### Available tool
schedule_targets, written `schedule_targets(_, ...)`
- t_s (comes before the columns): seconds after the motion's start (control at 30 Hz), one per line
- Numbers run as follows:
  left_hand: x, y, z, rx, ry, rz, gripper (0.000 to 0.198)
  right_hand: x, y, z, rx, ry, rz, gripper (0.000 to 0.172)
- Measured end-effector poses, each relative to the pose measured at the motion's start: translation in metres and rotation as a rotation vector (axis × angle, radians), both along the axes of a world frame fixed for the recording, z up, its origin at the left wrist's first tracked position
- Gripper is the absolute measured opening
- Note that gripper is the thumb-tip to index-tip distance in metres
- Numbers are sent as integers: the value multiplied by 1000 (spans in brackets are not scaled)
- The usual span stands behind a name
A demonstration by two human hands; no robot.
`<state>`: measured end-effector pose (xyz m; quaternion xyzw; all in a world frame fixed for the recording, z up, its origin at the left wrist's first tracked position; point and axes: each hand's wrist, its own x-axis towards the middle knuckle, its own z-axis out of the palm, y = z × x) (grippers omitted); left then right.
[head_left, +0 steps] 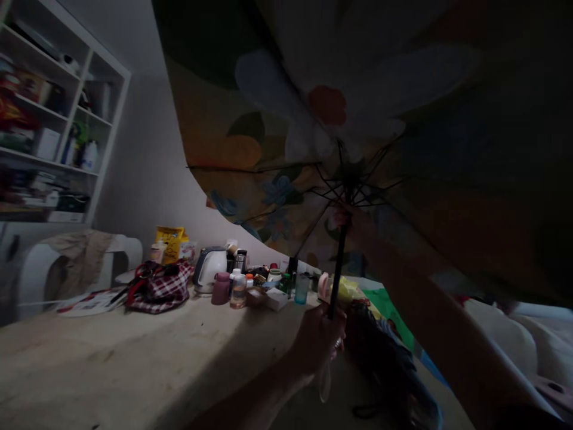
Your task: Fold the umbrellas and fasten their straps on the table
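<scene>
An opened floral umbrella (313, 119) fills the upper right of the view, its dark ribs spreading from the shaft (339, 263). My left hand (319, 340) is closed around the handle at the bottom of the shaft. My right hand (347, 218) reaches up along the shaft and grips the runner where the ribs meet. The scene is dim under the canopy.
A long table (111, 358) carries a white kettle (210, 269), a plaid bag (159, 286), a yellow packet (170, 242), bottles, cups and small jars. Dark cloth (380, 358) lies on the table's right. White shelves (54, 119) stand at left, a white chair (67, 269) below.
</scene>
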<state>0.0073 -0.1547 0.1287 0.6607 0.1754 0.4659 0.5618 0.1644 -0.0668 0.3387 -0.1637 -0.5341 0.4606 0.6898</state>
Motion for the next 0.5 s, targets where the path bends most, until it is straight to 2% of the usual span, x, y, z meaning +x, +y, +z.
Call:
schedule_targets(0.1,2,3,2,28,-23,-2,44,-2,-1,-2,-9,-19,-5,23)
schedule_targets(0.23,2,4,-4,34,-23,-54,45,-2,-2,-12,-52,-34,-16,24)
schedule_targets(0.4,-1,2,-5,-23,-54,-60,45,-2,2,-36,-60,-28,23,26)
schedule_targets(0.5,-1,2,-4,-22,-53,-34,46,-3,10,-53,-63,-34,32,20)
